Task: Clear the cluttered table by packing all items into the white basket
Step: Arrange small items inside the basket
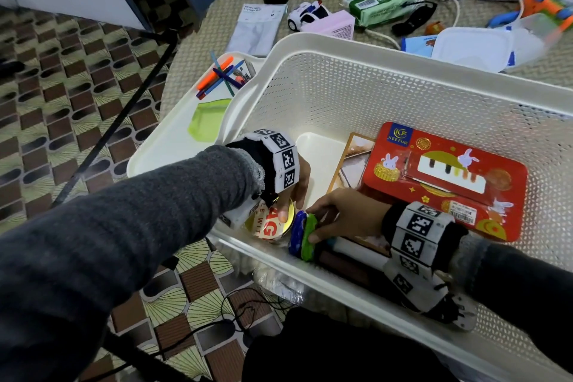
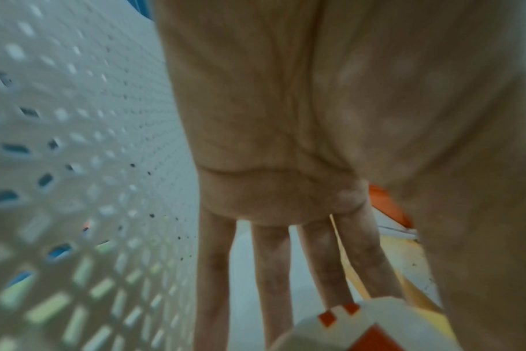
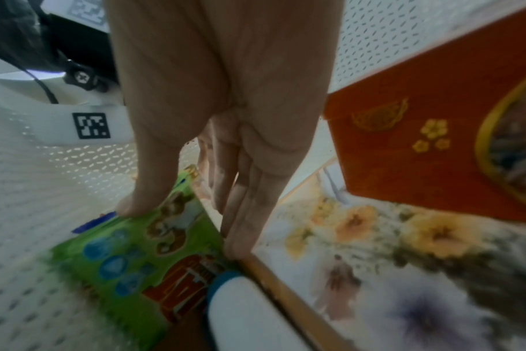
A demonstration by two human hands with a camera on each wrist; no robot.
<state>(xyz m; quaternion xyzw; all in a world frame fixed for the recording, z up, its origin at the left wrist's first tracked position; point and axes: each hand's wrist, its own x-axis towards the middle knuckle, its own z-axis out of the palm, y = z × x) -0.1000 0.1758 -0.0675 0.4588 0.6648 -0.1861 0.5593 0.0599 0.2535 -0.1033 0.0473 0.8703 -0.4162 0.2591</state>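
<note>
Here, both hands work inside the white basket (image 1: 310,43) at its near-left corner, on a table still strewn with toys, tissue packs and cables. The right hand (image 1: 344,214) pinches a green packet (image 1: 307,237) standing on edge: the thumb (image 3: 147,190) presses its printed face while the fingers (image 3: 249,213), held close together, lie along the opposite side. A blue packet (image 1: 295,232) stands just beside the green one, touching it. The left hand (image 1: 297,183) reaches down next to them, its fingers (image 2: 274,273) straight and slightly apart, the fingertips resting on a round yellow-rimmed container (image 1: 273,222) with red lettering against the basket's near wall. A red gift box (image 1: 446,180) lies flat further right in the basket, over a floral picture board (image 3: 376,249). A white tray (image 1: 173,133) of coloured pens sits just outside the basket's left wall.
</note>
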